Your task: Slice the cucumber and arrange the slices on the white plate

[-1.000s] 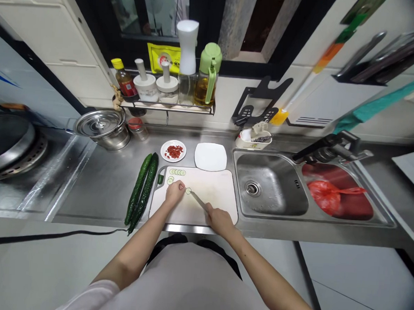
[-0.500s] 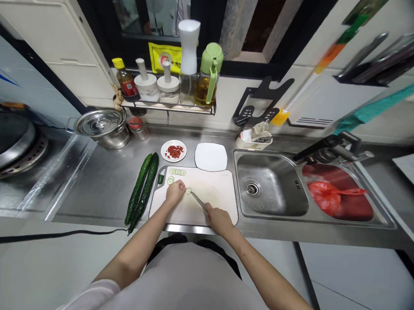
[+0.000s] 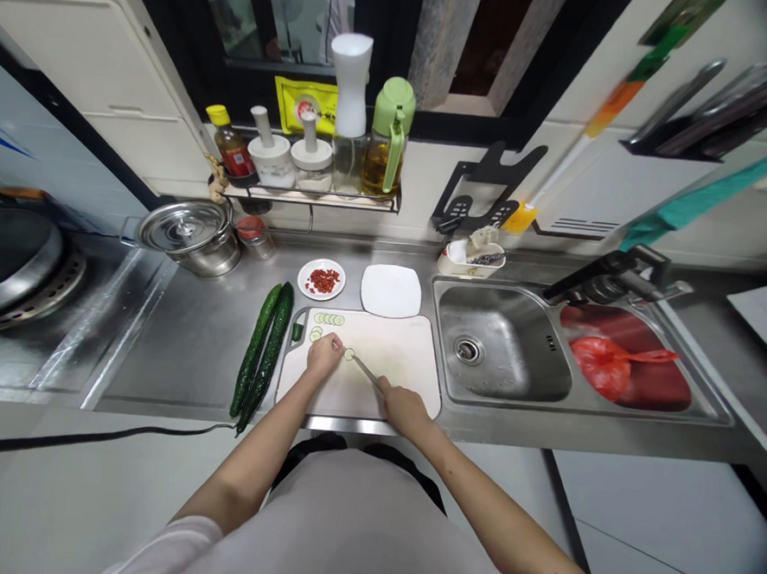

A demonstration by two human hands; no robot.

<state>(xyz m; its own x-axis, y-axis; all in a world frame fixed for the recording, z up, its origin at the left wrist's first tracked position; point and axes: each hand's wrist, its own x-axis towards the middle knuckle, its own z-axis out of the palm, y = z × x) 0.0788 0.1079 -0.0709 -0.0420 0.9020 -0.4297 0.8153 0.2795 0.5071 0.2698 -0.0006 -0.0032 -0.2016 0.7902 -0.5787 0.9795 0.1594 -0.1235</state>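
Note:
A white cutting board (image 3: 398, 357) lies on the steel counter in front of me. My left hand (image 3: 323, 356) is closed over a short piece of cucumber on the board, its cut end (image 3: 349, 353) showing at my fingertips. My right hand (image 3: 402, 405) grips a knife (image 3: 366, 370) whose blade tip rests by that cut end. Several thin cucumber slices (image 3: 327, 320) lie in a row at the board's far left corner, beside a green end piece (image 3: 297, 332). Two whole cucumbers (image 3: 263, 349) lie left of the board.
Behind the board stand a small dish of red chillies (image 3: 321, 280) and an empty white plate (image 3: 391, 290). A double sink (image 3: 503, 351) is to the right, with a red bag (image 3: 606, 361) in its far basin. A lidded steel pot (image 3: 188, 234) and a stove sit left; condiment bottles line a shelf.
Nothing has visibly changed apart from a slight shift of the camera; both hands stay at the cucumber piece.

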